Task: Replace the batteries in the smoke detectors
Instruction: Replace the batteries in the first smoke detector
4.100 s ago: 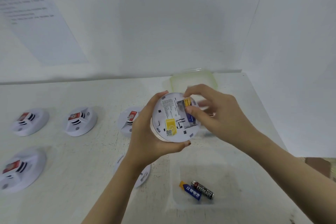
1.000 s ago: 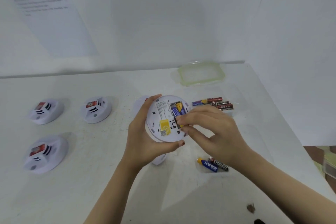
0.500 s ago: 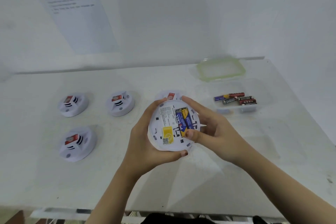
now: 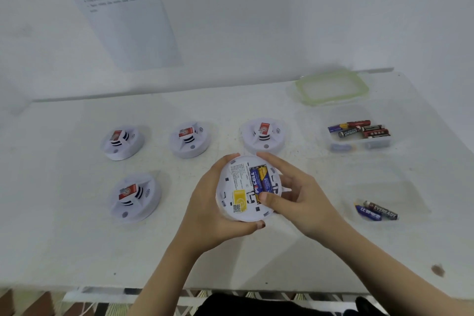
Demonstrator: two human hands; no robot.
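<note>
Smoke detector (image 4: 246, 188) in hand is a round white disc, turned underside up and held above the middle of the table (image 4: 77, 238), a little toward its near edge. Its back carries a block of small printed text, a yellow sticker with a small code square beneath it, and several dark slots around the rim. An open bay right of centre holds two batteries (image 4: 260, 181) lying side by side, blue and yellow, one lettered in white along its length.

The left hand (image 4: 213, 202) cups the disc from its left side, fingertips curled over the far rim and thumb hooked under the near rim. The right hand (image 4: 295, 195) grips the other side: its forefinger lies on the far rim, and its thumb presses on the near end of the batteries.

Four other detectors (image 4: 189, 139) sit face up on the table, white domes with dark vents and a red label each; three form a row toward the far edge and one lies nearer, on the left.

Toward the far right corner lies a green-rimmed lid (image 4: 332, 87), and just in front of it a clear box (image 4: 333, 146) holding spare batteries (image 4: 359, 131), red, black and blue. Two loose batteries (image 4: 377, 210), one blue and one black, lie together near the right edge. A printed sheet (image 4: 123, 13) hangs on the wall behind; its text is too blurred to read.
</note>
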